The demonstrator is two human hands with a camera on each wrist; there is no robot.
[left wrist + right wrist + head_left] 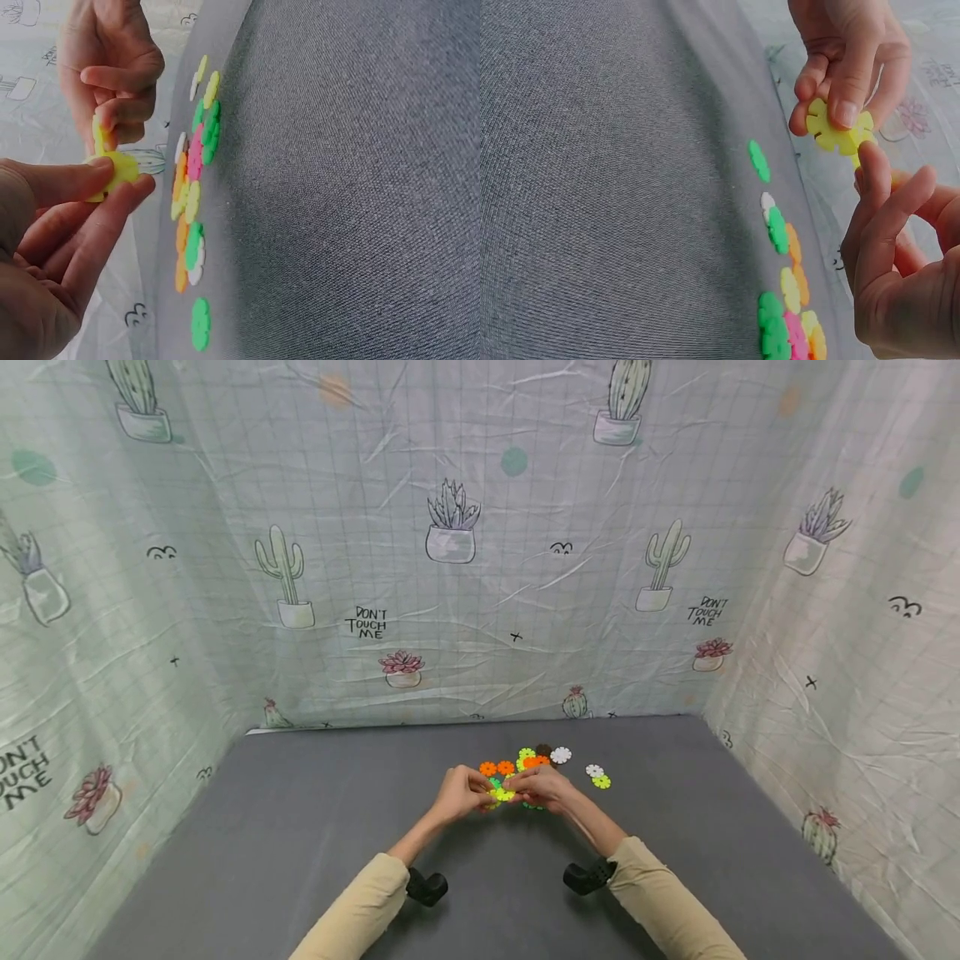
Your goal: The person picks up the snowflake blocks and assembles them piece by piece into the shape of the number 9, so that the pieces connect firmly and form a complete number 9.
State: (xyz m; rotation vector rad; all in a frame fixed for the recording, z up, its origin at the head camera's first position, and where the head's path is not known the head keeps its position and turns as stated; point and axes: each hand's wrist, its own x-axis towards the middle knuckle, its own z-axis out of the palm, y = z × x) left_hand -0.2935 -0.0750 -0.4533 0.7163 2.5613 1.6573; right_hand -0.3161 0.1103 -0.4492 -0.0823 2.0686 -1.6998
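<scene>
My left hand (459, 793) pinches a yellow flower-shaped notched disc (823, 136) between thumb and fingers, held above the table. From the other side my right hand (551, 787) pinches a second yellow disc (98, 136), seen edge-on in the left wrist view. The two discs meet at their edges, roughly at right angles; fingertips cover part of the joint, so I cannot tell how deep the notches sit. Beneath the hands lie loose discs of the same kind, among them a green disc (200, 324) and a pink disc (196, 154).
Orange discs (488, 769) lie beyond my hands, with a brown disc (543, 750) and a white disc (561, 755) farther back. To the right are another white disc (595, 771) and a yellow-green disc (602, 782). A patterned curtain (480, 593) surrounds the grey table (337, 810).
</scene>
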